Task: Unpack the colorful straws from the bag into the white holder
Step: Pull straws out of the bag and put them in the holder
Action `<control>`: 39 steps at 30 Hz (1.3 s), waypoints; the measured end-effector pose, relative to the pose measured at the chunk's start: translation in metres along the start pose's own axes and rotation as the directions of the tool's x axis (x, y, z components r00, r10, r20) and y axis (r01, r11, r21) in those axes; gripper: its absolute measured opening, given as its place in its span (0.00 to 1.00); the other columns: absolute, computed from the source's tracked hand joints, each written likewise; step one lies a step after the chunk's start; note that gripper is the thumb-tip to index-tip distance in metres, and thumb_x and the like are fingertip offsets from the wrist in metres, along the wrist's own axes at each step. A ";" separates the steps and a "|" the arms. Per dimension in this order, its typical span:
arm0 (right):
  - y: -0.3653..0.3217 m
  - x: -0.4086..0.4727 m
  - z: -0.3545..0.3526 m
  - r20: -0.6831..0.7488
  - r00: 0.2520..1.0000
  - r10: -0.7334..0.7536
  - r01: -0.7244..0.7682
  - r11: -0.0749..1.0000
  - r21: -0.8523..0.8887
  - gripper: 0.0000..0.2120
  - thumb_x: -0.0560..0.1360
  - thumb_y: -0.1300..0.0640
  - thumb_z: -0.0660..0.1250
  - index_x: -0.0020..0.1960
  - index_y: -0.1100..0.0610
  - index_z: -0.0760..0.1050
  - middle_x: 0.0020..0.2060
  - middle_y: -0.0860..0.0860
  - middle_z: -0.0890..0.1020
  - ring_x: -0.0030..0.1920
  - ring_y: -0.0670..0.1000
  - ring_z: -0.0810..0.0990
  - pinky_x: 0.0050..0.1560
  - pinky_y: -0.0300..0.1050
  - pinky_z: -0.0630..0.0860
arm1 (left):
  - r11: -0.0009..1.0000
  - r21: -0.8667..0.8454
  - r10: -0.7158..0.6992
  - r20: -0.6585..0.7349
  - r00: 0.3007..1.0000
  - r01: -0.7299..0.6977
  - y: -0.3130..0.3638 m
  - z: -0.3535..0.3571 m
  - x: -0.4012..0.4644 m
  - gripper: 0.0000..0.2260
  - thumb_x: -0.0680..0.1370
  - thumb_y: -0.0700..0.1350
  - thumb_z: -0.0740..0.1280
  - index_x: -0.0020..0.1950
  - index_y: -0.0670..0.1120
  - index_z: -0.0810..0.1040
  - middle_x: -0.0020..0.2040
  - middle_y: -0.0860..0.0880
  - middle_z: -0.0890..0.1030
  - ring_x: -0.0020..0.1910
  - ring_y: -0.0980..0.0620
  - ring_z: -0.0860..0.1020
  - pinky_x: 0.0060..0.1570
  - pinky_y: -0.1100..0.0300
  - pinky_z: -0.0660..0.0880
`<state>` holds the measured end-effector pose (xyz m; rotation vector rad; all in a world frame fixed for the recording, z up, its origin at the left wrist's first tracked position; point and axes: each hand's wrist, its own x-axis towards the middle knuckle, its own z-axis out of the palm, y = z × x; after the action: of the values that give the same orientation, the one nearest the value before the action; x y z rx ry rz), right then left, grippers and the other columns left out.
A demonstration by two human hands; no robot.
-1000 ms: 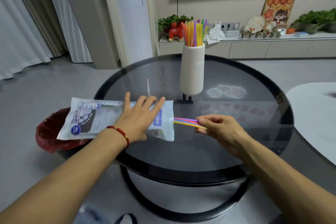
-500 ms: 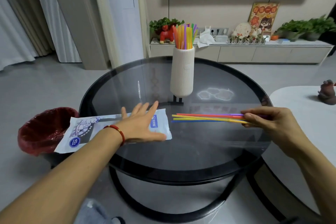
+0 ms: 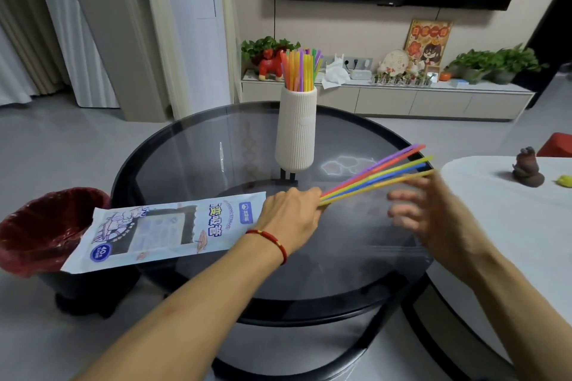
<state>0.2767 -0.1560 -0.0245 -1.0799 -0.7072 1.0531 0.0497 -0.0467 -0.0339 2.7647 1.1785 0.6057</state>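
Observation:
A fan of several colorful straws [image 3: 377,173] slants up to the right above the glass table, out of the bag. My left hand [image 3: 291,216] grips their lower ends, just past the bag's mouth. Blurred with fingers spread, my right hand [image 3: 433,216] hovers by the straws' far ends and holds nothing. The printed white straw bag [image 3: 167,226] lies flat at the table's left edge, hanging over the rim. Behind the hands, at the table's middle, the ribbed white holder [image 3: 297,130] stands upright with several straws [image 3: 301,71] in it.
The round black-rimmed glass table [image 3: 356,272] carries everything. A red-lined waste bin [image 3: 46,226] stands on the floor under the bag's left end. On the right is a white table [image 3: 510,210] with a small brown figurine [image 3: 526,170].
My right hand drew the straws out of the bag to the right. My left hand left the bag and took hold of their near ends; the right hand opened and the bundle tilted upward.

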 end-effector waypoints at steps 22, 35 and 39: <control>-0.097 0.142 0.166 -0.055 0.746 -0.664 0.518 0.630 -0.578 0.08 0.80 0.54 0.70 0.48 0.58 0.84 0.35 0.48 0.87 0.37 0.49 0.89 0.41 0.48 0.87 | 0.954 0.145 -0.284 0.145 0.948 0.264 -0.065 0.028 -0.006 0.28 0.82 0.63 0.49 0.80 0.54 0.54 0.78 0.45 0.62 0.77 0.43 0.58 0.71 0.28 0.47; -0.104 0.174 0.204 0.091 0.849 -0.521 0.280 0.295 -0.914 0.14 0.83 0.55 0.66 0.53 0.66 0.83 0.38 0.58 0.86 0.29 0.46 0.86 0.34 0.41 0.84 | 0.955 0.120 -0.288 0.165 0.943 0.270 -0.064 0.022 -0.006 0.26 0.83 0.59 0.50 0.80 0.52 0.53 0.79 0.42 0.61 0.78 0.41 0.56 0.72 0.29 0.46; -0.097 0.178 0.220 0.063 0.915 -0.399 0.166 0.229 -0.959 0.12 0.82 0.57 0.66 0.54 0.67 0.81 0.43 0.62 0.87 0.38 0.57 0.89 0.38 0.46 0.85 | 0.952 0.123 -0.298 0.171 0.939 0.280 -0.063 0.023 -0.004 0.26 0.83 0.59 0.51 0.79 0.52 0.54 0.78 0.43 0.62 0.77 0.40 0.57 0.72 0.29 0.46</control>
<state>0.1819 0.0765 0.1377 -1.9678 -1.4041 0.0211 0.0132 -0.0030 -0.0701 2.5755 1.5640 0.2579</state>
